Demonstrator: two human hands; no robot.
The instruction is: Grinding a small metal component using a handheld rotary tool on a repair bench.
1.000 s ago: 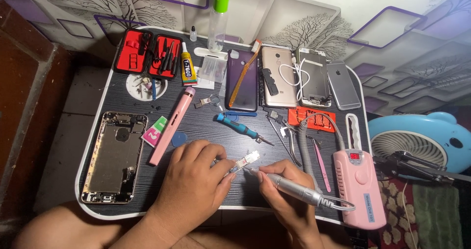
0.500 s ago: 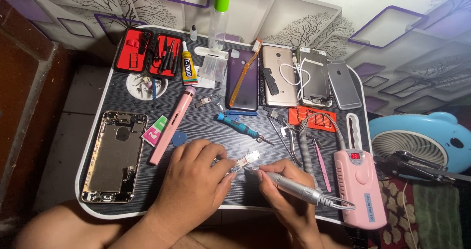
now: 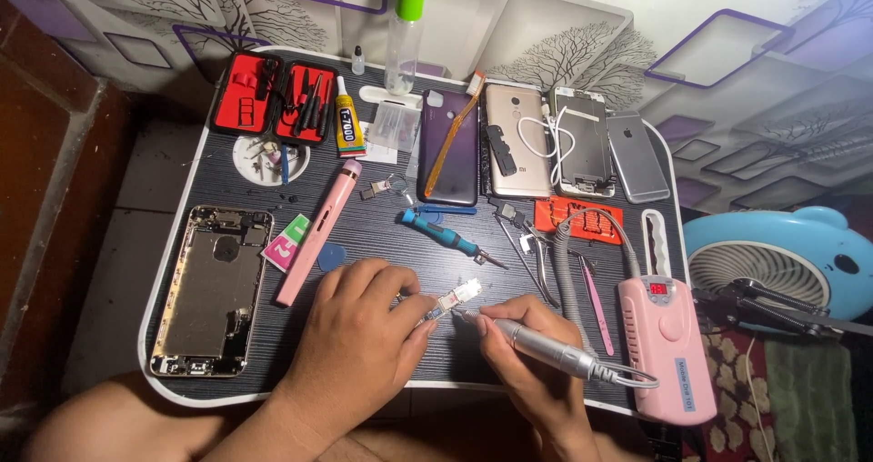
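Observation:
My left hand (image 3: 359, 335) pinches a small white phone part (image 3: 457, 296) between thumb and fingers, just above the dark striped table (image 3: 382, 230). My right hand (image 3: 527, 366) grips a silver rotary grinding pen (image 3: 536, 342) like a pencil, its tip touching the small part. A coiled grey cable (image 3: 566, 271) runs from the pen to a pink control box (image 3: 664, 344) at the right. Both hands sit near the table's front edge.
An opened gold phone frame (image 3: 211, 289) lies at the left, with a pink tool (image 3: 318, 232), a blue screwdriver (image 3: 441, 235), tweezers (image 3: 596, 303), a red tool case (image 3: 273, 98), a glue tube (image 3: 346, 127), a clear green-capped bottle (image 3: 403, 35) and several phones (image 3: 518, 139) behind. A blue fan (image 3: 773, 262) stands right.

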